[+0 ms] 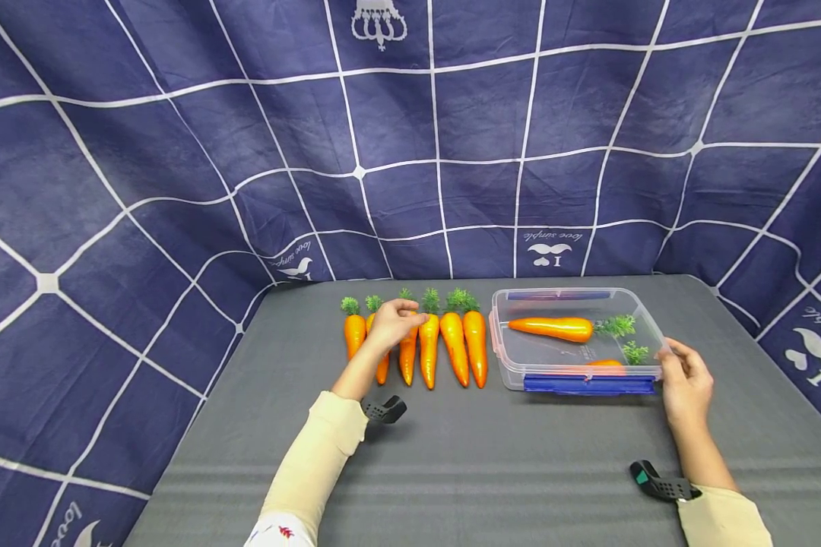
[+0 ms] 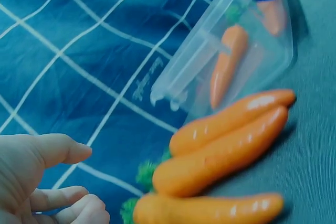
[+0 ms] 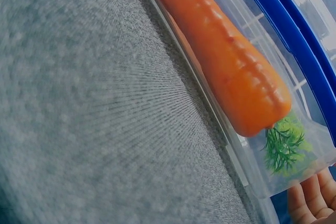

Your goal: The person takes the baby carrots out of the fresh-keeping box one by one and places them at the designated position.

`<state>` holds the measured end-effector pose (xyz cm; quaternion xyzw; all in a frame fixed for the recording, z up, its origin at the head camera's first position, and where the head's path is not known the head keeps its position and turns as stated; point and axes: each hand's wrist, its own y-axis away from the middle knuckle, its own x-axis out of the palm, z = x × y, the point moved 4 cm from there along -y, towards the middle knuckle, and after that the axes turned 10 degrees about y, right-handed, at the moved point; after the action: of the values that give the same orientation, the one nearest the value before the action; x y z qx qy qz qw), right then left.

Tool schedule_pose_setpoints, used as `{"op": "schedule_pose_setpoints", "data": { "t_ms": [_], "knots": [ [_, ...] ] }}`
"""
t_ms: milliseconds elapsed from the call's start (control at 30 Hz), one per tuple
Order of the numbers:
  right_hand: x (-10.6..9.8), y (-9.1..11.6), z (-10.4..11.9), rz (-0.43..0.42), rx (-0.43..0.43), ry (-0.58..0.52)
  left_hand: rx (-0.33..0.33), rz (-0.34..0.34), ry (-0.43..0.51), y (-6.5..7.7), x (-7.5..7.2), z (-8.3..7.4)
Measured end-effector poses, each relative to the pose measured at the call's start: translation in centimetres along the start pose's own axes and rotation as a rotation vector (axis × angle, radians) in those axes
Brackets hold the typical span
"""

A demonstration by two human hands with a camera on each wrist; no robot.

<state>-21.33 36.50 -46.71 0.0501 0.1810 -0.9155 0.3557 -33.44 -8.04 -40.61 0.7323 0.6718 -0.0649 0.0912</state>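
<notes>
Carrot (image 1: 382, 371) partly hidden by left hand (image 1: 390, 327); contact unclear.

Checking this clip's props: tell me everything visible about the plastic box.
The plastic box is clear and rectangular with rounded corners, a blue flap along its front and a pinkish strip on its left. It appears open. It sits on the gray table, right of a carrot row, and holds two carrots. The right hand touches its right side.
</notes>
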Motion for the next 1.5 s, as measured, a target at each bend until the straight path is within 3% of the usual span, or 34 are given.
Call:
{"op": "schedule_pose_setpoints", "data": {
  "t_ms": [200, 467, 767, 967, 1200, 1300, 1500],
  "knots": [
    [-0.1, 0.0, 0.0, 0.009, 0.016, 0.002, 0.044, 0.102, -0.042, 0.1, 2.8, -1.7],
    [-0.1, 0.2, 0.2, 0.009, 0.017, 0.018, 0.094, 0.187, -0.057, 0.0, 5.7, -3.3],
    [-0.3, 0.1, 0.1, 0.003, -0.004, 0.035, 0.134, 0.224, -0.134, -0.1, 8.4, -4.8],
    [-0.1, 0.1, 0.1, 0.017, 0.021, 0.003, 0.137, 0.242, -0.164, 0.1, 9.4, -5.2],
    [-0.2, 0.0, 0.1, 0.043, 0.058, -0.081, 0.159, 0.269, -0.12, 0.7, 10.5, -5.5],
    [-0.1, 0.1, 0.2, 0.03, 0.046, -0.073, 0.153, 0.277, -0.091, 0.7, 11.2, -5.7],
    [0.0, 0.2, 0.1, 0.004, 0.023, -0.049, 0.159, 0.308, -0.129, 0.4, 12.7, -5.9]
  ]
}}
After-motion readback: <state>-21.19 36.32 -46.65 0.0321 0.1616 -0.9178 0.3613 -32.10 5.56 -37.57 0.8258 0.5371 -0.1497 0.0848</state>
